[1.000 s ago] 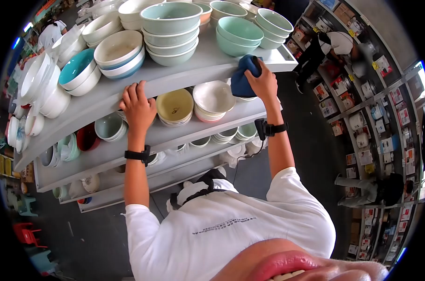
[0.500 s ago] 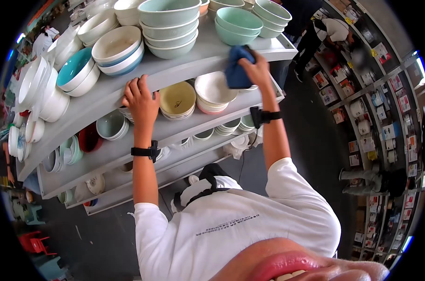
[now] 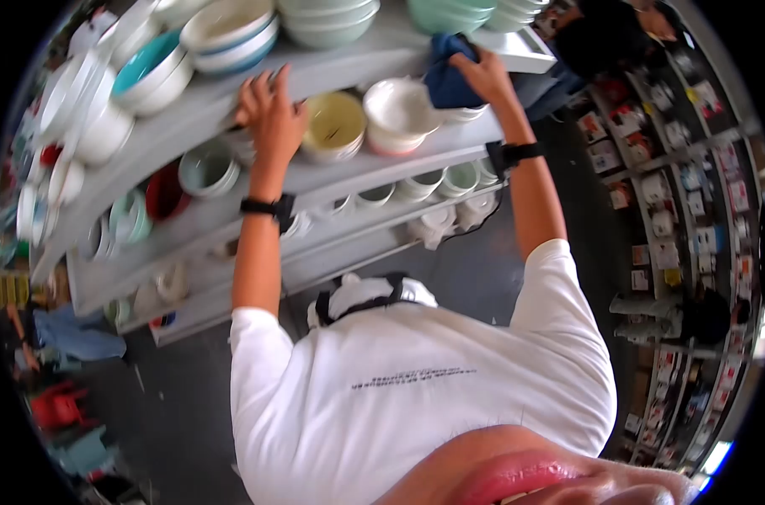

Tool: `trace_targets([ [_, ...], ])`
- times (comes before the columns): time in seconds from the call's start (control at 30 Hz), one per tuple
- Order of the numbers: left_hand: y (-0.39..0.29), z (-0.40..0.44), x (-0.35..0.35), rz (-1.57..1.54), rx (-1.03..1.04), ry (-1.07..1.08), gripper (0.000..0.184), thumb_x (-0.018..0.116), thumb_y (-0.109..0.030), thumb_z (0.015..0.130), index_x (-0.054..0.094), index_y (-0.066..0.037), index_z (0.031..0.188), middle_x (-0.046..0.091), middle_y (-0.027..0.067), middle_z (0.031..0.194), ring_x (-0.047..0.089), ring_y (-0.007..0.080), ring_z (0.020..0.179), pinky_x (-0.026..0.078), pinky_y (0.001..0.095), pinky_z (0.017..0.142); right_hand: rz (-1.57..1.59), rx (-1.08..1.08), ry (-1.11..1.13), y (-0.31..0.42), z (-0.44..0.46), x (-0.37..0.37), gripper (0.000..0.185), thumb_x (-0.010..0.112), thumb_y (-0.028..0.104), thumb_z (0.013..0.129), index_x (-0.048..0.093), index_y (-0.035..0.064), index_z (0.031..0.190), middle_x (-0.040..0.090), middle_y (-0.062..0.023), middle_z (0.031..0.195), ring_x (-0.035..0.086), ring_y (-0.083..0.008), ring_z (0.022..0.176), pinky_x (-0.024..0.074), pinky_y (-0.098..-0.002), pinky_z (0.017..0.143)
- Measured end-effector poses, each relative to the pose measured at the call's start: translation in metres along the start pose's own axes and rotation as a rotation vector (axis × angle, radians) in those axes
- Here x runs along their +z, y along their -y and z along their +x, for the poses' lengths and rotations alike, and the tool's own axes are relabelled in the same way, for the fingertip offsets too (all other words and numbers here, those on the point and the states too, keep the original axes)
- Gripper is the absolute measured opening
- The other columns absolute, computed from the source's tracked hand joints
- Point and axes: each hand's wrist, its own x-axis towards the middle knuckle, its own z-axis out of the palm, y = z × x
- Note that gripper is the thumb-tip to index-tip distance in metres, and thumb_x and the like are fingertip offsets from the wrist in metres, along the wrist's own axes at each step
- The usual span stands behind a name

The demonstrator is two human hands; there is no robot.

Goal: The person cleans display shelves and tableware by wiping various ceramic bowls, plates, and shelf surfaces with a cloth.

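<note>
One blue cloth (image 3: 451, 77) is at the front edge of the top shelf (image 3: 391, 59), near that shelf's right end, in the head view. The right hand (image 3: 487, 80) has its fingers curled tight around the cloth. The left hand (image 3: 273, 114) is at the shelf's edge, left of the cloth, its fingers loosely bent and spread. Green bowls (image 3: 454, 13) sit on the top shelf; a yellow bowl (image 3: 334, 122) sits below it.

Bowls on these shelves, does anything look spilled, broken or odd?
Nothing visibly spilled or broken. The yellow bowl stands out: a dark mark inside, too blurred to identify, unlike the white bowl beside it.
</note>
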Motion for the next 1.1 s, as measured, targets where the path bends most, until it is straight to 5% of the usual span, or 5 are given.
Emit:
trace_targets([
  [0.57,0.116,-0.041,-0.105,0.464,-0.169,-0.089,0.051,0.063,-0.021,0.081,0.062,-0.016,0.132,0.054,0.0082,0.142,0.050,0.0313,0.131,0.037,0.0528,0.103,-0.116,-0.088,0.085,0.227,-0.070,0.165,0.061,0.062,0.054,0.082,0.058,0.0213,0.133,0.070,-0.0190,0.113,0.067,-0.0401,0.103,0.0542,-0.0495,0.089],
  [0.73,0.133,-0.054,-0.125,0.420,-0.093,0.216,0.085,0.068,-0.025,0.080,0.028,-0.019,0.154,0.036,0.0122,0.156,0.032,0.0342,0.144,0.031,0.0594,0.108,-0.193,-0.257,0.182,0.208,-0.045,0.148,0.061,0.064,0.058,0.081,0.060,0.0238,0.131,0.068,-0.0180,0.119,0.065,-0.0399,0.110,0.0538,-0.0504,0.091],
  [0.8,0.145,-0.051,-0.132,0.407,-0.078,0.270,0.084,0.069,-0.026,0.079,0.030,-0.019,0.153,0.037,0.0120,0.155,0.033,0.0342,0.144,0.032,0.0598,0.107,-0.059,-0.274,0.127,0.201,-0.055,0.125,0.052,0.067,0.037,0.086,0.058,0.0080,0.128,0.066,-0.0267,0.116,0.062,-0.0445,0.109,0.0486,-0.0534,0.093],
  [1.03,0.147,-0.030,-0.149,0.332,-0.111,0.486,0.087,0.069,-0.028,0.078,0.030,-0.017,0.155,0.034,0.0126,0.158,0.032,0.0363,0.144,0.036,0.0594,0.108,-0.130,-0.361,-0.073,0.148,-0.043,0.108,0.041,0.065,0.029,0.086,0.061,0.0070,0.120,0.068,-0.0253,0.107,0.064,-0.0450,0.100,0.0503,-0.0547,0.085],
  [1.1,0.151,-0.035,-0.148,0.298,-0.094,0.476,0.089,0.070,-0.030,0.078,0.029,-0.017,0.155,0.034,0.0132,0.157,0.032,0.0376,0.144,0.038,0.0588,0.108,-0.331,-0.152,0.045,0.143,-0.036,0.111,0.065,0.067,0.057,0.083,0.055,0.0255,0.139,0.069,-0.0168,0.119,0.065,-0.0420,0.108,0.0531,-0.0506,0.091],
])
